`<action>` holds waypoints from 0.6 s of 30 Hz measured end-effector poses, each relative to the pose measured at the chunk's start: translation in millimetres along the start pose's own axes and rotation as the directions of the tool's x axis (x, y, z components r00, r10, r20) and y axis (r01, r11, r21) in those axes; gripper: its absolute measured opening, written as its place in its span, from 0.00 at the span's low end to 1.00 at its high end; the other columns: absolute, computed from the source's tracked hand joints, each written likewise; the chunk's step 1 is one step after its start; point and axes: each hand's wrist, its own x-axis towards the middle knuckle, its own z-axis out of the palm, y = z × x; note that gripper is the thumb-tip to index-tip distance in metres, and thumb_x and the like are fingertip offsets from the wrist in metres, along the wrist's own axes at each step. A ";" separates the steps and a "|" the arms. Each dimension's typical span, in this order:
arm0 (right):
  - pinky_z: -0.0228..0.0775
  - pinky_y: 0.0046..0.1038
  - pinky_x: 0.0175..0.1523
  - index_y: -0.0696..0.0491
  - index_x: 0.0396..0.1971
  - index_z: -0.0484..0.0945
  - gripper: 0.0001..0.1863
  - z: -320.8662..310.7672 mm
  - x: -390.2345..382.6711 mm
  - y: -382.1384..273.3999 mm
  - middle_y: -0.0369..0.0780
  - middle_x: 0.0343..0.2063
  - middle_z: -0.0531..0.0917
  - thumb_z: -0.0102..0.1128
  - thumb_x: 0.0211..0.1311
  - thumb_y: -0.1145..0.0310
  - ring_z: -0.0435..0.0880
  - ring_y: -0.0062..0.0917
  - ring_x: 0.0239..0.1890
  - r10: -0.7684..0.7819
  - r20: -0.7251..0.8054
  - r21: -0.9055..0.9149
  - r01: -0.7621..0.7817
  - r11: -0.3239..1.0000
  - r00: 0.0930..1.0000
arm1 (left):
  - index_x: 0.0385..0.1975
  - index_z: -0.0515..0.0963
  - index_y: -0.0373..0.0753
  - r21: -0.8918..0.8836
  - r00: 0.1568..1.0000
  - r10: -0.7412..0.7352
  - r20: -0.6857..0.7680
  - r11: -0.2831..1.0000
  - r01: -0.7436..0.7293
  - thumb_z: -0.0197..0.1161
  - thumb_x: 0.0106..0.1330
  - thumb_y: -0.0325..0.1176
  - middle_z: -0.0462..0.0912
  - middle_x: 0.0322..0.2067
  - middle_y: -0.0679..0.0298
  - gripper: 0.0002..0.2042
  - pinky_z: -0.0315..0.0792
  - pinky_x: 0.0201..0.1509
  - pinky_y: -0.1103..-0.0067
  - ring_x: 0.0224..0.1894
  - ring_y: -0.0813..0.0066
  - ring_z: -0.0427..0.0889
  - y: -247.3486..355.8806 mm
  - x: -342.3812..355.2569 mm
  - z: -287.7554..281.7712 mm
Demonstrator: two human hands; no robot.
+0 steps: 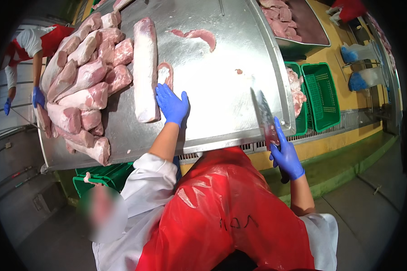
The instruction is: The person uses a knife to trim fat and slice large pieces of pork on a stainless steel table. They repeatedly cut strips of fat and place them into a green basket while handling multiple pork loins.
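A long pale slab of meat, like a pork loin (pixel 145 72), lies lengthwise on the steel table. Against its right side, near the closer end, rests my blue-gloved left hand (pixel 172 105), fingers stretched out and thumb apart. A small meat strip (pixel 165 74) lies just beyond those fingertips. My blue-gloved right hand (pixel 286 156) is closed round a knife (pixel 264 113) at the table's right edge. Its broad blade points away from me, with reddish smears low on it; most of the handle is hidden. Farther back on the table is a curved pink meat strip (pixel 203 37).
Several meat pieces (pixel 83 81) are heaped on the table's left. Beyond them a co-worker's gloved hand (pixel 38 97) touches meat. At right stand a green crate of trimmings (pixel 298 92), another green crate (pixel 322 97) and a meat bin (pixel 303 43). A green crate (pixel 106 176) sits below the left front edge.
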 end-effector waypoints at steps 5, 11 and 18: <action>0.74 0.28 0.27 0.37 0.80 0.44 0.45 -28.7 -3.0 29.6 0.40 0.22 0.80 0.52 0.67 0.73 0.77 0.21 0.19 0.016 -0.148 0.007 -0.015 1.000 0.989 | 0.75 0.51 0.30 -0.263 0.949 -0.280 -0.144 0.935 0.236 0.57 0.62 0.71 0.51 0.74 0.35 0.54 0.42 0.80 0.55 0.78 0.40 0.47 64.8 146.9 15.5; 0.71 0.27 0.26 0.40 0.80 0.45 0.44 -64.0 -30.6 61.2 0.36 0.17 0.76 0.51 0.66 0.78 0.73 0.19 0.17 0.049 -0.247 -0.017 -0.055 0.998 0.968 | 0.72 0.64 0.48 0.024 0.966 0.188 0.178 0.980 -0.195 0.65 0.48 0.75 0.59 0.73 0.45 0.53 0.51 0.75 0.50 0.77 0.48 0.52 201.3 192.8 21.5; 0.69 0.23 0.22 0.37 0.80 0.45 0.45 -104.0 -13.3 62.4 0.33 0.22 0.76 0.51 0.67 0.79 0.72 0.15 0.18 0.006 -0.289 0.061 0.013 0.998 0.957 | 0.43 0.81 0.42 -0.213 0.691 0.721 0.052 0.684 -0.698 0.63 0.66 0.45 0.81 0.39 0.54 0.14 0.75 0.44 0.60 0.42 0.53 0.80 223.0 7.4 43.9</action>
